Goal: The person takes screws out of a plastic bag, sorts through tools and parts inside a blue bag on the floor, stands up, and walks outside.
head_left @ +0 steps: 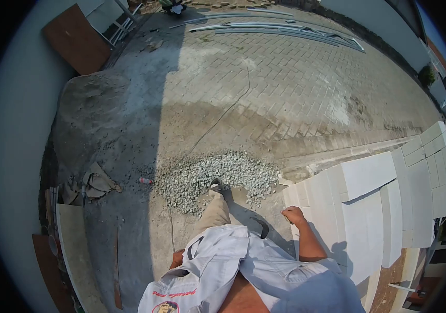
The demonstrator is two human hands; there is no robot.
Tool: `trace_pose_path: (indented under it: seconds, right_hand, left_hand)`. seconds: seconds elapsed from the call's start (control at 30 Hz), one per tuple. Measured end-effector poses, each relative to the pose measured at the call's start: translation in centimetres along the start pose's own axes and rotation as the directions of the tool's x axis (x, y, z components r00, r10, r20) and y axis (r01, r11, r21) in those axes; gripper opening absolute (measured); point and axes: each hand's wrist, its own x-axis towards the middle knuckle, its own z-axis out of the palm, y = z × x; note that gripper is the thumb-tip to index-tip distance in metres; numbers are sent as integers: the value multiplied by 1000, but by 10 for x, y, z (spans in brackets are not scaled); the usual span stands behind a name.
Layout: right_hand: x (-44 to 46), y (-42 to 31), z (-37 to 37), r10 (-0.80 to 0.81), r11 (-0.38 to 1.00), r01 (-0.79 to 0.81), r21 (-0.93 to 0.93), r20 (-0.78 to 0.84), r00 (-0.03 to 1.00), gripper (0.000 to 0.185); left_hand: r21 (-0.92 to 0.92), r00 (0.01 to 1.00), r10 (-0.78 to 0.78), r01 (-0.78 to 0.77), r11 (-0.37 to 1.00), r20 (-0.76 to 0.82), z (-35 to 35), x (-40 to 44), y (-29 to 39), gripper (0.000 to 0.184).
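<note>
My right hand (293, 215) is held out beside my body, its fingers curled in, over the ground near the white blocks (367, 208). Whatever it may hold is too small to make out. Low beside my shirt (212, 250) is my left hand (177, 258), partly hidden by the cloth, so its fingers cannot be read. One shoe (215, 183) is at the near edge of a heap of grey gravel (197, 180) in front of me.
A cable (224, 115) runs across the paving and past the gravel. Long metal profiles (285, 29) lie at the far side. Sand (92, 96), crumpled sacking (99, 182) and a small bottle (145, 180) are on the left. A brown board (77, 39) leans at the wall.
</note>
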Motion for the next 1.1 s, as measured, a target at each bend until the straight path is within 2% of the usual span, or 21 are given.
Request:
trace_pose_path:
  seconds: [0.1,0.2,0.27,0.3,0.37,0.4,0.5,0.6,0.67,0.73,0.8,0.87,0.93,0.97,1.0,1.03,1.07,1.1]
  right_hand:
    - [87,-55,-9,43,998,-42,45,-36,998,46]
    - [138,-76,0,92,983,-76,166,-95,991,41]
    - [159,-73,5,72,997,-72,-37,-7,997,39]
    - [175,-65,7,13,983,3,-185,83,996,38]
    - [183,-46,18,-43,890,180,-419,316,948,36]
    - [179,-55,15,19,897,118,-425,304,953,35]
    - [190,-82,-6,181,909,-64,-411,253,950,33]
    - [233,-97,-29,303,933,-240,-268,227,925,33]
    - [279,-103,-46,349,932,-315,-180,214,912,33]
    - [335,-114,-69,371,928,-353,-122,207,905,33]
    - [403,-117,-92,337,940,-317,-122,209,918,33]
    - [480,-117,-119,231,963,-192,-189,214,949,33]
    - [560,-114,-155,70,951,1,-309,218,973,34]
    - [603,-114,-172,-34,920,109,-377,200,979,34]
    - [642,-121,-192,-92,903,156,-401,172,981,34]
    - [684,-130,-216,-94,922,130,-365,115,989,34]
    - [714,-172,-265,168,986,-168,-1,98,981,33]
    - [740,-236,-324,418,830,-413,374,75,906,34]
  left_hand:
    - [28,1000,-31,31,999,-3,-4,72,71,49]
    - [42,999,-49,49,998,7,-11,155,179,48]
    - [-33,998,-70,70,997,5,-17,207,271,48]
    - [-111,996,-94,93,989,-7,-20,232,322,48]
    - [-172,1000,-12,10,985,-13,-24,275,426,48]
    - [-124,995,91,-87,988,27,-30,283,491,57]
    - [-110,959,283,-280,954,11,-27,310,662,63]
    - [-16,918,395,-395,919,20,-12,349,783,66]
    - [-14,910,412,-412,911,41,13,375,839,65]
    - [-11,914,403,-403,915,53,43,410,880,64]
    - [1,924,380,-380,925,55,79,446,901,62]
    - [-18,954,292,-291,957,75,116,476,910,63]
    - [-86,989,145,-143,986,14,150,498,897,50]
    - [-79,998,64,-62,995,21,163,504,893,50]
    - [-41,999,-4,5,999,39,174,500,891,49]
    - [1,997,-55,55,998,55,183,496,891,49]
    - [39,994,-86,83,996,66,192,495,897,49]
    - [67,992,-104,99,993,69,201,496,909,48]
